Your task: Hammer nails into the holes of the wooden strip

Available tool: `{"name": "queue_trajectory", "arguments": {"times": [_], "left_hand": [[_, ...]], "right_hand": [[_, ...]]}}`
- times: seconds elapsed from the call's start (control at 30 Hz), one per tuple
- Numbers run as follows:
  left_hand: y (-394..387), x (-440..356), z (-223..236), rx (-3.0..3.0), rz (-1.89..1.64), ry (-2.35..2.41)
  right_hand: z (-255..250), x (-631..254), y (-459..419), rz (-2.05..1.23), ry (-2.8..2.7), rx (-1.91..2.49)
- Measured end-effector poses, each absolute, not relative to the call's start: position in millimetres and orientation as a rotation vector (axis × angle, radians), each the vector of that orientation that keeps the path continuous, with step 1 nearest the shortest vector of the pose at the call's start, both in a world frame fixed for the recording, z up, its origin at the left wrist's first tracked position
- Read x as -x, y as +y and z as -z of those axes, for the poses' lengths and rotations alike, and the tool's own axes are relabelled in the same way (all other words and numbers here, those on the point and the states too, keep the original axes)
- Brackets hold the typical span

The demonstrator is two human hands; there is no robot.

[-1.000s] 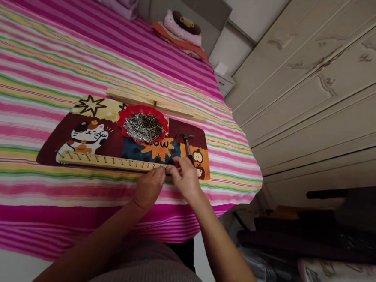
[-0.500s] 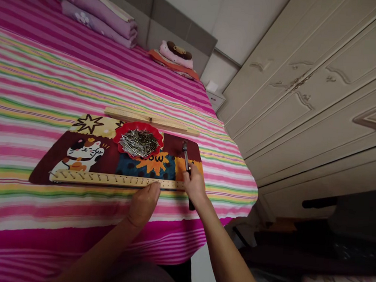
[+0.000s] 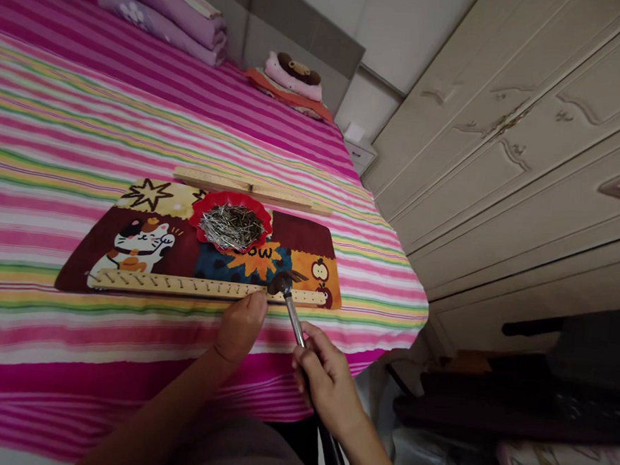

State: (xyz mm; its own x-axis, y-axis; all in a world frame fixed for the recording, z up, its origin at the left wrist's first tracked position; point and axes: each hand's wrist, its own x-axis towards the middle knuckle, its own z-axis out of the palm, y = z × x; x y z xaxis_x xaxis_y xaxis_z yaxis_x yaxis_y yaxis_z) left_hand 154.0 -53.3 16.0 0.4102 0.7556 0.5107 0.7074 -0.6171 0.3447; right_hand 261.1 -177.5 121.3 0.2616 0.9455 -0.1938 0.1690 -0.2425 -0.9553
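Note:
A long wooden strip point(image 3: 179, 285) with a row of nails in it lies across a cartoon cat mat point(image 3: 144, 242) on the striped bed. My left hand point(image 3: 240, 325) rests closed at the strip's near edge, fingertips pinched at a spot on it; what they hold is hidden. My right hand point(image 3: 326, 379) grips the black handle of a claw hammer point(image 3: 290, 303), whose head hangs just above the strip beside my left fingertips. A red scalloped dish point(image 3: 233, 223) full of loose nails sits on the mat behind the strip.
A second wooden strip point(image 3: 252, 189) lies beyond the mat. Folded purple bedding point(image 3: 166, 10) and a plush toy point(image 3: 294, 75) sit at the bed's head. Cream wardrobe doors point(image 3: 517, 155) stand on the right, with dark clutter point(image 3: 490, 394) on the floor below.
My right hand picked the hammer up from the mat, drew back toward me and brought its head over the strip. My left hand stayed at the strip.

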Motion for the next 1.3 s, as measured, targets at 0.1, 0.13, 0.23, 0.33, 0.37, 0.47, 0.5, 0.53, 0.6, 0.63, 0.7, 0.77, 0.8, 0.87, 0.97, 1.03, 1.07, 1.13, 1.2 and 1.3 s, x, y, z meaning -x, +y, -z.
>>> {"name": "queue_trajectory", "arguments": {"times": [0.1, 0.13, 0.23, 0.33, 0.37, 0.47, 0.5, 0.53, 0.6, 0.63, 0.7, 0.77, 0.8, 0.87, 0.97, 1.03, 1.07, 1.13, 1.2, 1.3], "left_hand": [[-53, -154, -15, -2.59, -1.008, 1.344], [-53, -154, -14, -2.604, -1.008, 1.346], [-52, -155, -14, -2.611, -1.042, 1.353], [-52, -155, -13, -2.585, -1.093, 1.375], [-52, -155, -14, -2.584, -1.082, 1.388], [-52, -155, -14, -2.605, -0.963, 1.397], [-53, -154, -14, -2.608, -0.926, 1.388], [-53, -154, -15, -2.608, -0.901, 1.377], [-52, -153, -15, -2.598, -0.873, 1.358], [-52, -152, -14, -2.596, -0.857, 1.344], [-52, -151, -13, -2.6, -0.823, 1.314], [-52, -150, -11, -2.604, -0.834, 1.29], [-52, -149, -9, -2.605, -0.867, 1.275], [-54, -148, -6, -2.59, -0.991, 1.243], [-57, -144, -3, -2.537, -1.201, 1.196], [-59, -136, -4, -2.504, -1.27, 1.178], [-60, -131, -4, -2.486, -1.278, 1.181], [-62, -118, -4, -2.441, -1.255, 1.208], [-63, -104, -1, -2.399, -1.203, 1.239], [-68, -85, 10, -2.375, -1.102, 1.271]], "right_hand": [[-117, -262, -179, -1.054, -1.14, 1.66], [-116, -262, -181, -1.036, -1.168, 1.672], [-115, -261, -184, -0.953, -1.21, 1.693], [-115, -261, -183, -0.864, -1.201, 1.695], [-114, -261, -182, -0.873, -1.208, 1.694], [-114, -262, -178, -0.974, -1.219, 1.688], [-115, -262, -177, -0.993, -1.202, 1.683], [-116, -262, -176, -0.989, -1.176, 1.677], [-118, -263, -174, -0.938, -1.13, 1.67], [-118, -265, -173, -0.897, -1.116, 1.677], [-116, -272, -167, -0.8, -1.115, 1.719], [-110, -283, -156, -0.689, -1.159, 1.789], [-106, -290, -148, -0.623, -1.2, 1.83], [-99, -305, -129, -0.466, -1.299, 1.923], [-92, -324, -95, -0.243, -1.436, 2.104], [-90, -331, -74, -0.164, -1.523, 2.24], [-89, -334, -65, -0.141, -1.566, 2.302], [-89, -336, -50, -0.116, -1.637, 2.407], [-87, -337, -41, -0.104, -1.683, 2.473], [-82, -341, -35, -0.08, -1.743, 2.482]]}}
